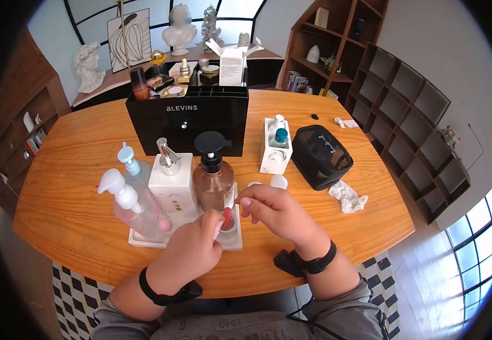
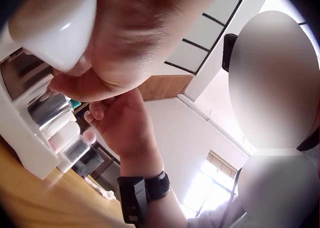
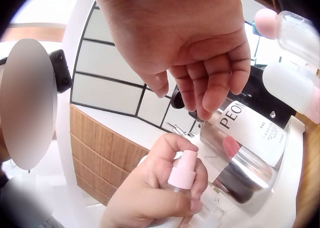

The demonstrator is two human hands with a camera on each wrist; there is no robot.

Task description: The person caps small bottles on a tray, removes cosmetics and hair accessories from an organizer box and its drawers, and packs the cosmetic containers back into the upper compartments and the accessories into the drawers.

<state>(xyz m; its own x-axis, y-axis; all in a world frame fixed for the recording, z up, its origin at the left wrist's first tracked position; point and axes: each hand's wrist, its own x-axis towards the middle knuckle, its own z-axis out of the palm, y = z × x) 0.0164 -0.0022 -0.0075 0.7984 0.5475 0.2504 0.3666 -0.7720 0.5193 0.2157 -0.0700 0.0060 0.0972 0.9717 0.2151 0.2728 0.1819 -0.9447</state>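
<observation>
My left hand (image 1: 192, 246) grips a small bottle with a pink top (image 3: 182, 173), seen best in the right wrist view; its body is mostly hidden by the fingers. Just to the right, my right hand (image 1: 283, 215) hangs in the air, fingers loosely bent, holding nothing visible. Behind the hands, a brown pump bottle (image 1: 213, 184), a square white dispenser (image 1: 173, 190) and a clear bottle with a white pump (image 1: 144, 214) stand at a white tray (image 1: 232, 244). In the left wrist view, a blurred white rounded part (image 2: 60, 28) partly covers my left hand (image 2: 140, 43).
A black organizer (image 1: 186, 127) with cosmetics stands at the back. To the right are a white holder (image 1: 274, 160) with small bottles, a black pouch (image 1: 321, 158) and a crumpled tissue (image 1: 349, 198). The table's curved front edge lies below my forearms.
</observation>
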